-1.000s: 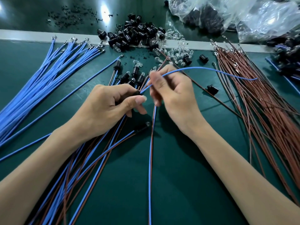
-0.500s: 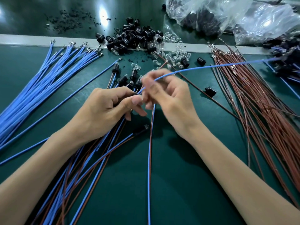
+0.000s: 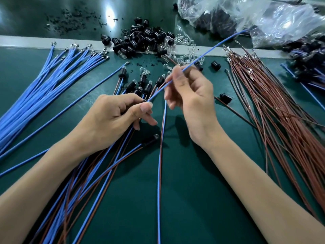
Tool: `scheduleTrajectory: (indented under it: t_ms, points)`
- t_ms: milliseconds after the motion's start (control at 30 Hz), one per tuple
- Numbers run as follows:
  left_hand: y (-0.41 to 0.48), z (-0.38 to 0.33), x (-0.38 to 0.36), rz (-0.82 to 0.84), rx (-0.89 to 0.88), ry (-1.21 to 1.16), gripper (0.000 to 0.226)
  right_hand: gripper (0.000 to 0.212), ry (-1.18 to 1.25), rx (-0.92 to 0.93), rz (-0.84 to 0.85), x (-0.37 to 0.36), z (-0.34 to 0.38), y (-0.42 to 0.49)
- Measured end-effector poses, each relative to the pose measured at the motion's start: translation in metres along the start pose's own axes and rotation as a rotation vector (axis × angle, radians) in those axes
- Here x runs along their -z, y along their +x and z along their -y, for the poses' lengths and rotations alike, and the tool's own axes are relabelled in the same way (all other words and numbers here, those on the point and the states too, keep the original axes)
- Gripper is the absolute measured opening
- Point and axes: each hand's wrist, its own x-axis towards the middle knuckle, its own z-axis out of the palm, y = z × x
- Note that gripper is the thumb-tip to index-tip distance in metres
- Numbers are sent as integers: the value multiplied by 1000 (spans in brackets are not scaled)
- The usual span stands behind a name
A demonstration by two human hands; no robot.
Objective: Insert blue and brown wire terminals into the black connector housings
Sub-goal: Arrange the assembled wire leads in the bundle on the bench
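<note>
Blue insulated wire (image 3: 211, 50) now runs straight from the left hand (image 3: 112, 118) through the right hand (image 3: 190, 95), its far end swung up over the clear plastic bags (image 3: 281, 23). Right fingertips (image 3: 177, 73) pinch it, slid farther out; left fingers curl round a black connector housing (image 3: 143, 102), mostly hidden. Likely the terminal is seated and being tugged.
</note>
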Motion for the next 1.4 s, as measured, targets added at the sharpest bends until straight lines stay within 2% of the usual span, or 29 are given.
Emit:
scheduleTrajectory:
  t_ms: [67, 133, 200, 267, 333, 467, 533, 633, 767, 833, 967, 1133, 1400]
  points:
    - [0, 0, 0, 8, 0, -1, 25, 22, -151, -14, 82, -1, -4, -2]
    - [0, 0, 0, 19, -5, -4, 25, 15, -175, -47, 162, -2, -5, -3]
    - [0, 0, 0, 16, -1, -6, 26, 14, -56, -42, 114, -1, -3, -1]
    - [0, 0, 1, 9, 3, -7, 27, 22, 72, -26, 14, 2, 0, 2]
    - [0, -1, 0, 12, 1, 0, 26, 27, 32, -15, -16, 4, -1, 2]
    - [0, -1, -1, 23, -5, 8, 24, 19, -182, -68, 161, 0, -6, -2]
    - [0, -1, 0, 24, 1, 4, 26, 16, -71, -75, 131, -1, -4, -2]
    - [-1, -1, 0, 24, -2, 5, 29, 23, 77, -56, 4, 3, -1, 1]
    - [0, -2, 0, 31, -6, -14, 30, 21, -187, -45, 114, 1, -6, -3]
    - [0, -2, 0, 32, -11, -8, 28, 17, -165, -28, 133, -1, -5, -4]
    - [0, -3, 0, 31, -12, -11, 23, 20, 7, -1, 16, 3, -2, -1]
    - [-1, -5, -1, 39, -31, -37, 15, 14, -244, -33, 153, 1, -5, -3]
    - [-1, -5, -1, -23, -10, -42, 11, 17, -297, 21, 42, 5, -1, 3]
